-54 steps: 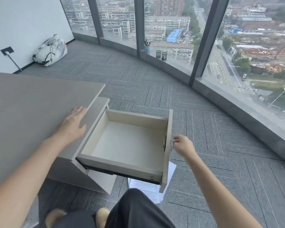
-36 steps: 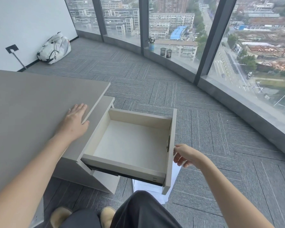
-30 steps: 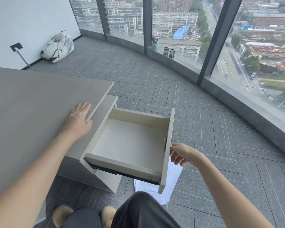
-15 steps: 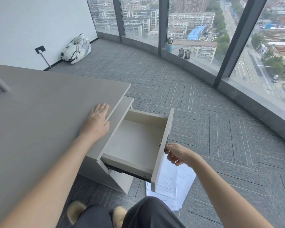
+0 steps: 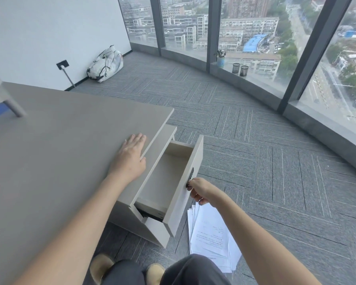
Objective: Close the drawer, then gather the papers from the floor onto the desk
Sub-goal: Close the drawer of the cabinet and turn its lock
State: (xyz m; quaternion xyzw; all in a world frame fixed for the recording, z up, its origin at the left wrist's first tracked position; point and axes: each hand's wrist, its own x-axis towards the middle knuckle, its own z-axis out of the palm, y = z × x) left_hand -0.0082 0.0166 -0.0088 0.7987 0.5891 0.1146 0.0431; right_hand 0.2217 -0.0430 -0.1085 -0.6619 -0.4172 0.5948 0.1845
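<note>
A beige drawer (image 5: pixel 169 173) stands partly open and empty in the cabinet under the grey desk (image 5: pixel 60 151). My right hand (image 5: pixel 199 190) presses on the drawer's front panel at the dark handle (image 5: pixel 190 177), fingers curled against it. My left hand (image 5: pixel 132 157) lies flat and open on the desk top near its right edge. A fanned stack of white printed papers (image 5: pixel 212 237) lies on the carpet beside the cabinet, just below my right hand and partly hidden by my knee.
A grey stand (image 5: pixel 0 95) sits at the desk's far left. A white bag (image 5: pixel 106 63) leans on the wall. Two mesh cups (image 5: pixel 240 69) and a blue pot (image 5: pixel 221 61) stand on the window sill. My shoes (image 5: pixel 154 273) and dark trouser leg fill the bottom edge.
The drawer has slid a good way into the cabinet under my right hand. More of the papers on the floor shows. My left hand stays flat on the desk.
</note>
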